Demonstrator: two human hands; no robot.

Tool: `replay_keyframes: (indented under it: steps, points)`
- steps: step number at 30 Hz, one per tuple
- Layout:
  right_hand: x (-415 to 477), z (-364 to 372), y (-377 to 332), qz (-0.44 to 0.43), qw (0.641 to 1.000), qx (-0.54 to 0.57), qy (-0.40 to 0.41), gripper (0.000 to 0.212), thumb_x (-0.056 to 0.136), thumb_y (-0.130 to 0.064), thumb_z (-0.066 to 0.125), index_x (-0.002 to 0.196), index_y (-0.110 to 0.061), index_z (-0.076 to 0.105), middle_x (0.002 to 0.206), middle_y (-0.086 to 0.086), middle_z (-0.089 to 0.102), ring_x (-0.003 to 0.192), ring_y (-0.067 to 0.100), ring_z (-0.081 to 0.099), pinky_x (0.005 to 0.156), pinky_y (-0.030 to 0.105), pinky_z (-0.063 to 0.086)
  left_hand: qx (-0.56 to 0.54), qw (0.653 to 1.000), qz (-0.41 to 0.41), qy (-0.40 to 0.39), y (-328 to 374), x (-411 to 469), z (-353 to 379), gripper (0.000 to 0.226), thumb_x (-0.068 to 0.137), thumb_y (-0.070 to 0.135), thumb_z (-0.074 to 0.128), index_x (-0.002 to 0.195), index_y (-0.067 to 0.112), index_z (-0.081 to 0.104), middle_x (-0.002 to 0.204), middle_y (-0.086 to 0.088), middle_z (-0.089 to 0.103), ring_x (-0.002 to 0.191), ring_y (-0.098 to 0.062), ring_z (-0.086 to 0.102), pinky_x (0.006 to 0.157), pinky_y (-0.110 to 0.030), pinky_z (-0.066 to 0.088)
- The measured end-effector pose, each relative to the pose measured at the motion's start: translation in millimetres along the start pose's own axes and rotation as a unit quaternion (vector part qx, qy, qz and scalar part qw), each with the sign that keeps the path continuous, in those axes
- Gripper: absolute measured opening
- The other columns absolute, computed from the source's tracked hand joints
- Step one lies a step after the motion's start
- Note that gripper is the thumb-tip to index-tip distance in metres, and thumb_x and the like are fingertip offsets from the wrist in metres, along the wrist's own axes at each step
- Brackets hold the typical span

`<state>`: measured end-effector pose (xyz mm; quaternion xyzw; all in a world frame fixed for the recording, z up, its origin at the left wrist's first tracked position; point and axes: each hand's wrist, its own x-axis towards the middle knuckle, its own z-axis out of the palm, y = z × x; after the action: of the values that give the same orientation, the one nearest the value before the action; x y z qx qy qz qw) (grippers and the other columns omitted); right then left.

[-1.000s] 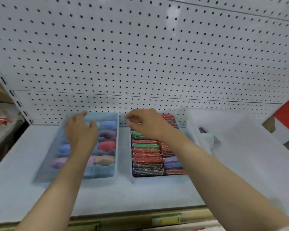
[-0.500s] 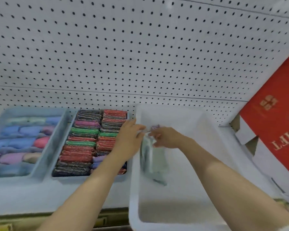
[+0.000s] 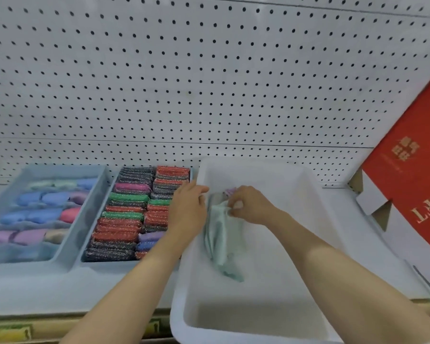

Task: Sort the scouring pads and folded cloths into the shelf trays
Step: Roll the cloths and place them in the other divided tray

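In smooth white bin [image 3: 271, 289], limp green cloth [image 3: 217, 232]

Two trays [image 3: 92, 207], one white tub [image 3: 258, 175], one red box [image 3: 412, 175], one loose green cloth [image 3: 219, 234] — the pads [image 3: 121, 222] were too many to count.

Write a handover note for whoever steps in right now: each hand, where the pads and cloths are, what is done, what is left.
Right hand: pinches the pale green cloth, which hangs into the white bin.
Left hand: at the bin's left rim beside the cloth; its grip is unclear.
Done: scouring pads fill the middle tray; folded cloths lie in the left tray.
Left: probably fold this cloth and place it in the left tray; something purple shows behind the right hand.
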<state>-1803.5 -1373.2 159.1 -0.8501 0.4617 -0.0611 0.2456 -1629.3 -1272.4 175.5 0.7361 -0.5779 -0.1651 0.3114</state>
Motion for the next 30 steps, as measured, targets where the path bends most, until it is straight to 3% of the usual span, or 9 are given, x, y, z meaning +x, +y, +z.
replay_keyframes:
  steps: [3, 7, 10, 16, 19, 21, 23, 27, 30]
  points:
    - [-8.7, -41.3, -19.4, 0.015, 0.984, 0.175, 0.017, 0.005, 0.083, -0.028, 0.073, 0.080, -0.027, 0.070, 0.094, 0.000, 0.072, 0.088, 0.014, 0.065, 0.082, 0.033, 0.050, -0.010, 1.000, 0.017, 0.017, 5.2, 3.3, -6.2, 0.036, 0.100, 0.019, 0.052, 0.135, 0.015, 0.057, 0.150, -0.005, 0.046, 0.145, -0.026, 0.030, 0.120, -0.042, 0.023]
    - [-30.0, -101.5, -55.4, -0.033, 0.966, 0.248, 0.058, 0.005, 0.090, -0.020, 0.070, 0.091, -0.016, 0.073, 0.067, 0.001, 0.057, 0.062, 0.014, 0.047, 0.055, 0.023, 0.040, -0.250, 0.964, 0.075, -0.047, 44.1, 10.4, -44.2, 0.062, 0.087, 0.044, 0.071, 0.143, 0.031, 0.046, 0.143, 0.015, 0.051, 0.133, -0.002, 0.043, 0.110, -0.025, 0.034]
    - [-43.5, -129.8, -80.3, -0.050, 0.958, 0.276, 0.066, 0.003, 0.088, -0.020, 0.072, 0.088, -0.017, 0.074, 0.069, 0.008, 0.055, 0.064, 0.019, 0.044, 0.055, 0.025, 0.036, -0.302, 0.945, 0.096, -0.084, 75.1, 23.7, -70.2, 0.066, 0.077, 0.038, 0.083, 0.135, 0.037, 0.051, 0.118, 0.009, 0.067, 0.112, -0.007, 0.063, 0.099, -0.027, 0.048]
    - [-57.5, -155.1, -89.4, -0.047, 0.897, 0.406, 0.167, 0.025, 0.085, -0.006, 0.075, 0.107, -0.013, 0.068, 0.080, 0.004, 0.071, 0.075, 0.018, 0.065, 0.075, 0.032, 0.053, -0.316, 0.945, 0.074, -0.033, 99.1, 43.8, -102.1, 0.016, 0.085, 0.015, 0.076, 0.098, 0.023, 0.071, 0.086, 0.002, 0.067, 0.076, -0.010, 0.062, 0.077, -0.024, 0.049]
    - [-58.7, -162.1, -90.3, -0.037, 0.863, 0.458, 0.208, 0.028, 0.086, -0.012, 0.075, 0.113, -0.013, 0.067, 0.086, 0.002, 0.072, 0.082, 0.018, 0.067, 0.080, 0.033, 0.053, -0.448, 0.893, 0.013, -0.050, 101.1, 46.6, -111.2, 0.005, 0.090, 0.014, 0.069, 0.095, 0.016, 0.070, 0.090, -0.001, 0.068, 0.083, -0.016, 0.063, 0.080, -0.033, 0.051]
    - [-62.7, -162.7, -95.8, -0.034, 0.876, 0.454, 0.161, 0.035, 0.084, -0.023, 0.078, 0.116, -0.013, 0.067, 0.098, 0.002, 0.074, 0.091, 0.020, 0.070, 0.082, 0.032, 0.055, -0.548, 0.832, -0.022, -0.079, 103.4, 46.3, -118.3, 0.004, 0.095, 0.011, 0.063, 0.096, 0.012, 0.067, 0.093, -0.005, 0.069, 0.084, -0.021, 0.067, 0.079, -0.037, 0.056]
    - [-64.8, -159.3, -103.7, -0.038, 0.890, 0.435, 0.131, 0.030, 0.082, -0.023, 0.079, 0.108, -0.010, 0.070, 0.099, 0.006, 0.076, 0.090, 0.023, 0.072, 0.076, 0.033, 0.057, -0.576, 0.811, -0.035, -0.094, 103.6, 45.5, -121.5, 0.004, 0.096, 0.011, 0.061, 0.097, 0.010, 0.065, 0.092, -0.005, 0.071, 0.081, -0.021, 0.069, 0.077, -0.037, 0.058]
    - [-57.2, -164.0, -118.2, -0.026, 0.844, 0.495, 0.207, 0.017, 0.084, -0.009, 0.076, 0.100, -0.004, 0.072, 0.094, 0.010, 0.076, 0.082, 0.021, 0.072, 0.068, 0.029, 0.055, -0.372, 0.924, -0.007, 0.083, 98.3, 44.5, -120.5, 0.014, 0.090, 0.028, 0.070, 0.099, 0.022, 0.061, 0.101, 0.003, 0.066, 0.092, -0.014, 0.064, 0.082, -0.029, 0.050]
    - [-52.9, -167.9, -131.4, -0.024, 0.833, 0.516, 0.200, 0.020, 0.083, -0.007, 0.076, 0.100, 0.002, 0.071, 0.089, 0.012, 0.075, 0.075, 0.022, 0.071, 0.064, 0.029, 0.056, -0.351, 0.930, 0.073, 0.085, 108.7, 33.4, -129.6, 0.037, 0.077, 0.055, 0.074, 0.095, 0.026, 0.058, 0.096, 0.006, 0.067, 0.091, -0.011, 0.066, 0.078, -0.030, 0.053]
